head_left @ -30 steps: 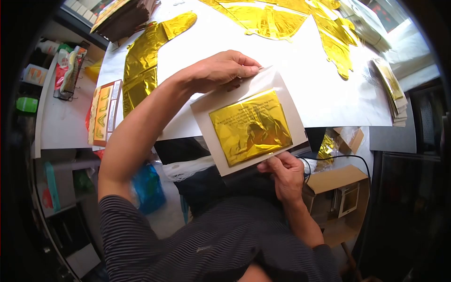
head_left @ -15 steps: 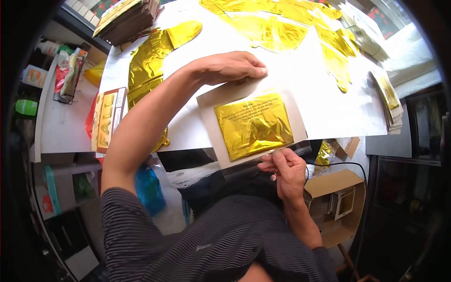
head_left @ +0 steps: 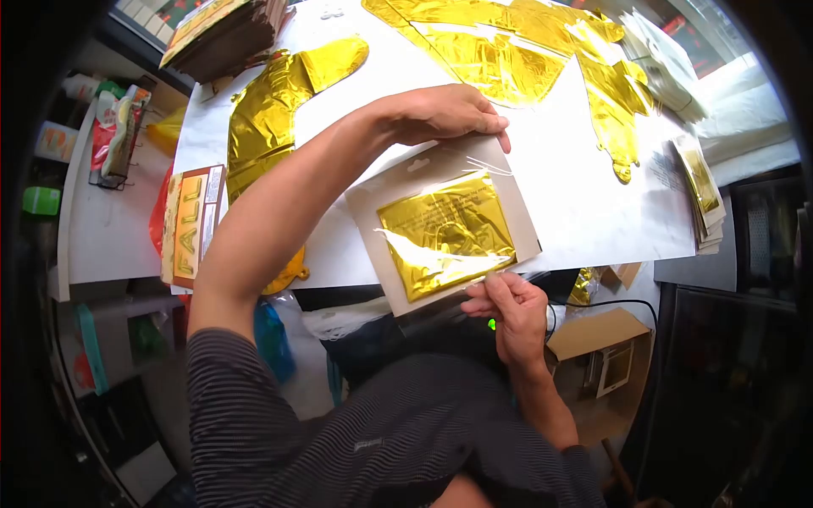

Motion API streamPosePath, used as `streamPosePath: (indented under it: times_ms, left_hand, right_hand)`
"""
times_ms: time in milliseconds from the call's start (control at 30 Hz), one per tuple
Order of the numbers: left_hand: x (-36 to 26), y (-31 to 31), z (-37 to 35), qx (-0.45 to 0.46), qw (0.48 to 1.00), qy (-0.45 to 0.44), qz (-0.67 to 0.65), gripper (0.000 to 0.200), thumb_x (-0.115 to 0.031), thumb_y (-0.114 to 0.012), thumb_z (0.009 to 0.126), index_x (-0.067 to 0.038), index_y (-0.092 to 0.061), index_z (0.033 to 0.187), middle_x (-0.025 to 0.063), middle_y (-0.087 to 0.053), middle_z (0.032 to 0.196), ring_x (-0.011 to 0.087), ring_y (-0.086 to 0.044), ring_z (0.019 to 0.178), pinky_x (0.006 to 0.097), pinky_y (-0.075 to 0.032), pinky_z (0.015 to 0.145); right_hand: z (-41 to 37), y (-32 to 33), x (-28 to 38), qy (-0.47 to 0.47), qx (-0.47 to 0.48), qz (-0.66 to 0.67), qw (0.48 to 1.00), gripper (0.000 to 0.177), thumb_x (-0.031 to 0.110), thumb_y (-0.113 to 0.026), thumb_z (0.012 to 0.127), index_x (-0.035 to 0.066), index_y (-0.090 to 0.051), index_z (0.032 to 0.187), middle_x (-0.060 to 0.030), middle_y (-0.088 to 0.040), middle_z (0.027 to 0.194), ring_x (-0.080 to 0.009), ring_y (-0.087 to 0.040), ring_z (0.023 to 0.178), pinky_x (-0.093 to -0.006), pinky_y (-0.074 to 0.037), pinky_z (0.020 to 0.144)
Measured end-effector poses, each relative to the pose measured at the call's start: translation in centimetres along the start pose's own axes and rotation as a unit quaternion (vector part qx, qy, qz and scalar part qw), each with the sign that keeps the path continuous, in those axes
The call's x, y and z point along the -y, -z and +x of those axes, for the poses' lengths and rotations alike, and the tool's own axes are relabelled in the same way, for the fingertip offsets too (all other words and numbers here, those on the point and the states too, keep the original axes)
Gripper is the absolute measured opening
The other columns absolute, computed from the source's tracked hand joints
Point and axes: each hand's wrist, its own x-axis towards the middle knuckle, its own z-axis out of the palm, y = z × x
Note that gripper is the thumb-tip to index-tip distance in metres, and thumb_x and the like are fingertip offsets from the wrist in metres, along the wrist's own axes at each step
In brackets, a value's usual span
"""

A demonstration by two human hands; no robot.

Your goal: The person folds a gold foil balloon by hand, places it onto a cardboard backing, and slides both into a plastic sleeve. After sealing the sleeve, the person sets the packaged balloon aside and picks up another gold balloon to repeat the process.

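A grey-beige backing card (head_left: 385, 241) carries a folded gold foil balloon (head_left: 436, 224) with small dark print. Clear plastic with bright glare lies over them, and a hang hole shows near the card's top edge. My left hand (head_left: 453, 114) reaches across to the top right corner, its fingers closed on the bagged card. At the lower edge, my right hand (head_left: 512, 309) pinches the clear plastic between thumb and fingers. The package tilts over the front edge of the white table.
Flat gold foil balloons (head_left: 500, 59) spread over the white table (head_left: 339, 169). A printed card (head_left: 193, 224) lies at left, below a tall card stack (head_left: 224, 38). More packs (head_left: 701, 182) stand at right. An open cardboard box (head_left: 601, 364) sits below the table.
The package has shifted slightly left and down, uncovering its hang hole. My left hand has slid right to the top corner. Glare now crosses the plastic. My right hand stays at the lower edge.
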Motion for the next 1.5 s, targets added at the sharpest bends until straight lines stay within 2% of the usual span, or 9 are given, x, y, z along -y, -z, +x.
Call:
streamPosePath:
  times_ms: [433,567,633,767,1033,1100,1167,1300,1500]
  left_hand:
    - [-0.8,-0.8,1.5,-0.258,0.89,-0.241,0.289,0.038,-0.026,-0.063,0.101,-0.003,-0.068,0.131,0.0229,-0.074,0.117,0.0402,-0.071,0.107,0.0434,-0.055,0.097]
    - [1.0,-4.8,-5.3,-0.204,0.814,-0.29,0.46,0.047,-0.017,-0.074,0.092,-0.015,-0.066,0.138,0.0149,-0.066,0.14,0.0323,-0.061,0.13,0.0433,-0.051,0.11]
    - [0.8,-7.7,-8.0,-0.171,0.785,-0.302,0.513,0.051,-0.02,-0.077,0.09,-0.02,-0.065,0.14,0.0135,-0.06,0.148,0.0344,-0.052,0.141,0.0506,-0.041,0.12]
    - [2.1,-11.6,-9.4,-0.131,0.816,-0.278,0.49,0.06,-0.026,-0.081,0.085,-0.021,-0.063,0.141,0.014,-0.052,0.154,0.04,-0.044,0.146,0.0622,-0.036,0.118]
    - [4.8,-13.8,-8.1,-0.206,0.768,-0.25,0.552,0.041,-0.021,-0.062,0.096,-0.015,-0.063,0.137,0.0186,-0.05,0.153,0.0414,-0.044,0.146,0.0664,-0.032,0.119]
    - [5.0,-14.1,-7.9,-0.212,0.774,-0.266,0.534,0.04,-0.021,-0.06,0.096,-0.014,-0.063,0.136,0.0196,-0.049,0.154,0.0419,-0.045,0.145,0.0668,-0.031,0.12]
    - [5.2,-14.4,-8.0,-0.241,0.762,-0.271,0.536,0.043,-0.02,-0.064,0.093,-0.013,-0.064,0.135,0.0192,-0.052,0.151,0.0415,-0.048,0.143,0.0667,-0.033,0.119]
    - [4.7,-15.8,-10.4,-0.292,0.787,-0.332,0.43,0.045,-0.015,-0.076,0.085,-0.011,-0.067,0.129,0.0172,-0.06,0.143,0.0391,-0.055,0.137,0.0592,-0.045,0.112]
    - [7.1,-15.0,-15.3,-0.535,0.745,-0.315,0.244,0.025,0.001,-0.078,0.084,-0.003,-0.076,0.109,0.0123,-0.074,0.095,0.0317,-0.072,0.088,0.0402,-0.059,0.077]
  right_hand:
    - [-0.9,0.9,3.5,-0.087,0.027,-0.116,0.989,0.032,0.021,-0.062,0.108,-0.009,-0.072,0.101,-0.0173,-0.077,0.086,-0.021,-0.075,0.068,-0.0298,-0.061,0.065]
    - [-1.9,2.5,3.8,0.123,-0.046,-0.25,0.959,0.012,0.002,-0.064,0.101,-0.006,-0.073,0.098,-0.0107,-0.073,0.078,-0.0184,-0.069,0.067,-0.028,-0.056,0.067]
    - [-1.3,3.3,4.3,0.419,-0.093,-0.397,0.812,0.008,-0.005,-0.066,0.094,-0.003,-0.073,0.097,-0.0117,-0.073,0.083,-0.0222,-0.071,0.081,-0.0326,-0.057,0.076]
    - [0.2,3.6,4.7,0.478,-0.068,-0.505,0.716,0.02,-0.005,-0.074,0.084,0.003,-0.077,0.102,-0.0104,-0.077,0.1,-0.0309,-0.072,0.098,-0.0464,-0.054,0.098]
    - [0.5,3.5,3.9,0.482,-0.058,-0.495,0.721,0.015,-0.003,-0.077,0.084,0.004,-0.077,0.098,-0.0106,-0.078,0.101,-0.0321,-0.074,0.097,-0.0522,-0.054,0.101]
    - [0.8,3.0,5.3,0.497,-0.057,-0.51,0.7,0.011,-0.002,-0.075,0.09,0.001,-0.077,0.1,-0.0121,-0.078,0.094,-0.0283,-0.075,0.088,-0.0452,-0.058,0.093]
    - [1.1,2.0,6.8,0.366,-0.11,-0.417,0.825,0.009,0.001,-0.071,0.095,-0.003,-0.076,0.102,-0.0132,-0.078,0.088,-0.0213,-0.075,0.08,-0.0355,-0.06,0.083]
    - [4.3,-3.9,13.3,0.444,-0.092,-0.381,0.806,0.017,0.007,-0.068,0.101,-0.006,-0.075,0.11,-0.0135,-0.079,0.091,-0.0175,-0.075,0.082,-0.0295,-0.058,0.08]
    - [15.7,-15.3,18.0,0.381,0.107,-0.481,0.783,0.027,0.017,-0.069,0.099,-0.007,-0.076,0.11,-0.013,-0.079,0.093,-0.0172,-0.075,0.083,-0.0292,-0.06,0.078]
